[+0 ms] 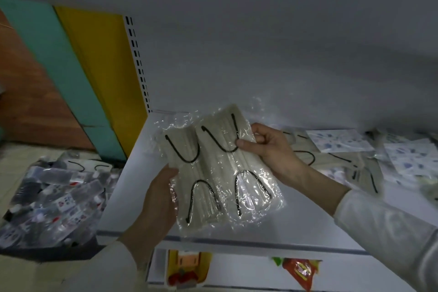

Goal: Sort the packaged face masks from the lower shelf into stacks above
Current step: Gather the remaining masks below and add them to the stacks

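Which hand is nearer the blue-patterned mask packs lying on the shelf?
Right. The right hand pinches the held packets at their upper right edge, left of the blue-patterned packs; the left hand grips their lower left side, farther away.

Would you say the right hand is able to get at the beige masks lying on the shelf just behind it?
Probably not yet: the right hand pinches the held mask packs, so its grip is taken. The beige masks lie close behind it, with nothing between.
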### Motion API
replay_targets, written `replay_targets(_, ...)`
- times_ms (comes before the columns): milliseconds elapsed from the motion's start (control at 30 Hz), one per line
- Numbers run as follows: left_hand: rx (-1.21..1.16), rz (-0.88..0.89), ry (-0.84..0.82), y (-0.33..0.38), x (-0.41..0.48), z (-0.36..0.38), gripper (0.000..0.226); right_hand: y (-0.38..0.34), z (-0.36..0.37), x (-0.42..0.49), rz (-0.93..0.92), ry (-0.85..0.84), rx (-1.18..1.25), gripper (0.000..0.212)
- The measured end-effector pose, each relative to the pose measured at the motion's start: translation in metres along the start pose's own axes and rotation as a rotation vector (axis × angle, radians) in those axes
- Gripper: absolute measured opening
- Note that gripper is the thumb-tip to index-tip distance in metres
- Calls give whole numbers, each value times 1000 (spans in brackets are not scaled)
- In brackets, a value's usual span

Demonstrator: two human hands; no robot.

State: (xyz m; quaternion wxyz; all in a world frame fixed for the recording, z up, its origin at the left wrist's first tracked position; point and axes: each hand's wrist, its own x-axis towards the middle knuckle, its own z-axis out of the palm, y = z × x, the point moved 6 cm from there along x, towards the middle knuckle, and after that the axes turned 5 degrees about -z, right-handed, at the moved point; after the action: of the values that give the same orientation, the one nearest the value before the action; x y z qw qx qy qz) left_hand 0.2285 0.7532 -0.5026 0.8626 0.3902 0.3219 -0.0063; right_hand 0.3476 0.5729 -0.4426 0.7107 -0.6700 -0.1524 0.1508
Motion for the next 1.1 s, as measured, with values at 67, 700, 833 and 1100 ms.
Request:
replay_targets(67,23,-7,4,-1,0,3,18,3,-2,-3,11,30,-5,43)
replay_targets(700,739,250,-193,-24,-3,45,38,21,-19,-35,-1,233,-486,75)
replay_targets(833,1064,422,-299,-10,-29,72,47,-30,-29,-49,3,-48,-482,69)
replay_targets(1100,1385,463,-545,39,-135,131,30,-156,-42,-128,-187,-145,-580,49)
